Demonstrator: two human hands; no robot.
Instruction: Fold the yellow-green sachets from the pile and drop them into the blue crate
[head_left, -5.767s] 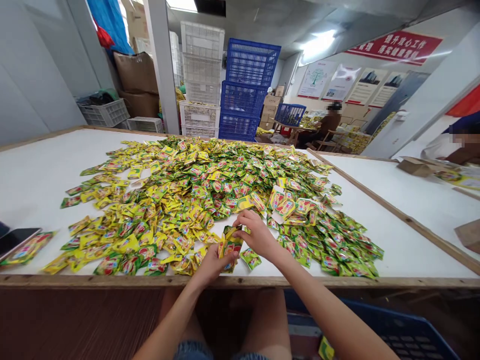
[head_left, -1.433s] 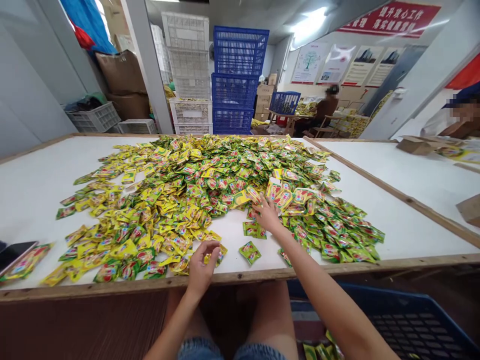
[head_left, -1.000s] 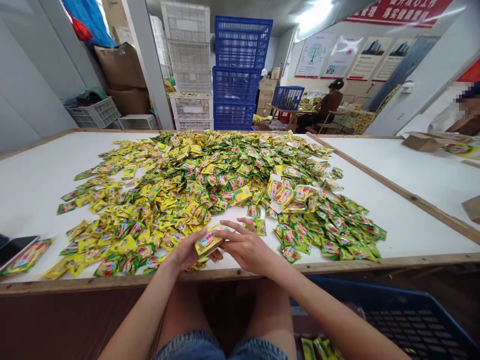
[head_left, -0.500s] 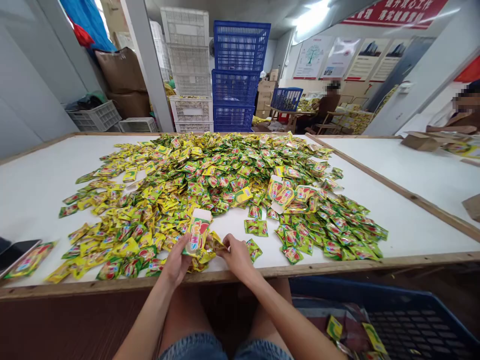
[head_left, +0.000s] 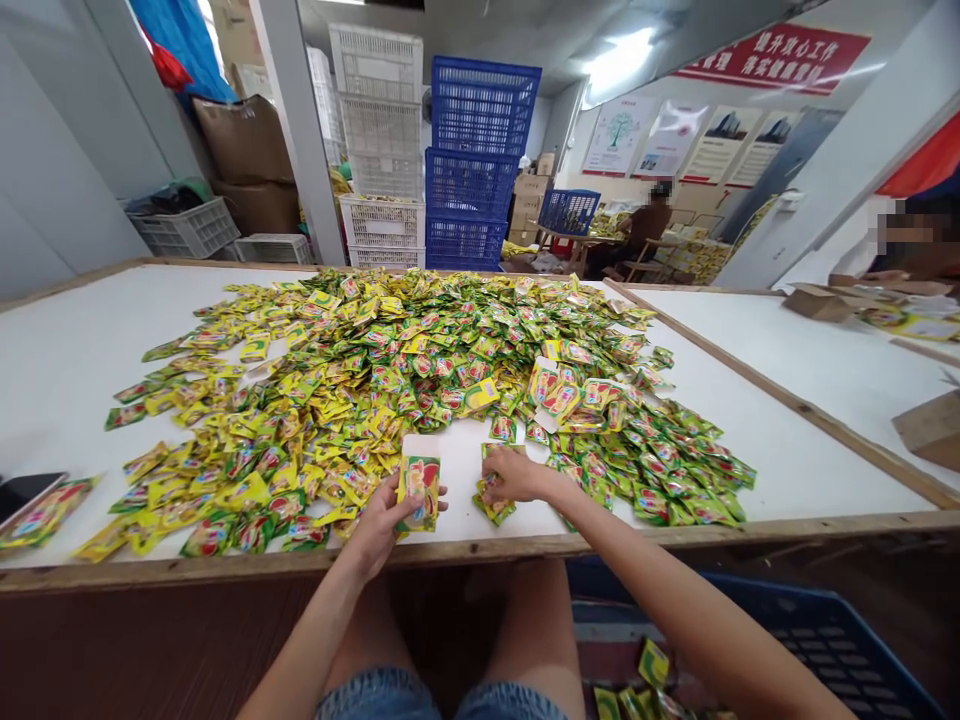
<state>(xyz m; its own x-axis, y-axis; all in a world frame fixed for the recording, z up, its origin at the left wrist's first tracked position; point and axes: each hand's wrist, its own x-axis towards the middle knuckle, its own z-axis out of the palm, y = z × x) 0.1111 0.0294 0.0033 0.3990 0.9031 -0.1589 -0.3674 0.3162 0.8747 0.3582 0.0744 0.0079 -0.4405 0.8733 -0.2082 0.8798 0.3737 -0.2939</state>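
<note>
One left hand (head_left: pixel 382 522) and one right hand (head_left: pixel 508 475) make two, with one box (head_left: pixel 421 492) in the left, and the small packets (head_left: pixel 420 350) heaped on the table (head_left: pixel 67 335) run past counting beside one phone (head_left: pixel 28 494) and one larger packet (head_left: pixel 46 514). Farther back come three stacked blue crates (head_left: pixel 471 184), what looks like five stacked white crates (head_left: pixel 379 172), the lowest partly hidden, and two brown cartons (head_left: pixel 244 140). Beyond are four posters (head_left: pixel 663 140), one red banner (head_left: pixel 795 56) and two other people (head_left: pixel 651 228), while one blue basket (head_left: pixel 874 640) sits below the table's near edge.
</note>
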